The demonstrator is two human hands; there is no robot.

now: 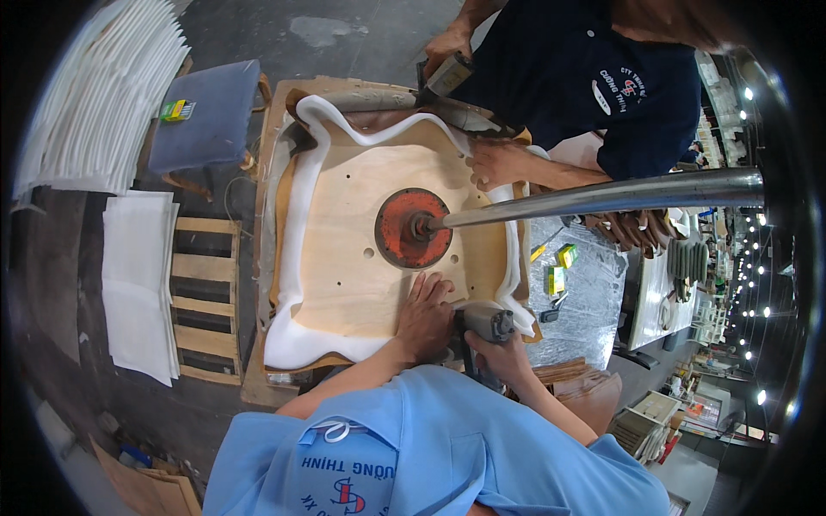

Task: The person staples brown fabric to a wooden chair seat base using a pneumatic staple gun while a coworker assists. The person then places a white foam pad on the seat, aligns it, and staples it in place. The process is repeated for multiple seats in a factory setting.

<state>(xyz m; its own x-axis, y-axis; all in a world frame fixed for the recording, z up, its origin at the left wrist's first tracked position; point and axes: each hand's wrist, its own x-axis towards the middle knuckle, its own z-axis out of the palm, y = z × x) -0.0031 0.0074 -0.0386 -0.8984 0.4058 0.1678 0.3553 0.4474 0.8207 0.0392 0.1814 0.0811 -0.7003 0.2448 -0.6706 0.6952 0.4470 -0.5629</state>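
Note:
A squarish plywood seat panel point(335, 232) lies in front of me, ringed by white padding point(297, 249) with brown covering material point(277, 206) around it. My left hand point(423, 316) rests on the panel's near edge, its fingers stretched over the wood and holding nothing that I can see. To its right, my right hand point(508, 354) is wrapped round the handle of a staple gun point(489, 323), whose nose is by the panel's near right edge. A red round press plate point(400, 211) on a metal shaft point(594, 196) bears on the panel's middle.
Across the panel a co-worker in a dark shirt point(551, 69) holds another staple gun point(449, 76); their other hand point(497, 163) is on the far edge. The plastic-covered table point(594, 292) at right bears small green-yellow boxes point(556, 279). A blue-seated chair point(206, 120) and wooden pallet point(205, 267) stand left.

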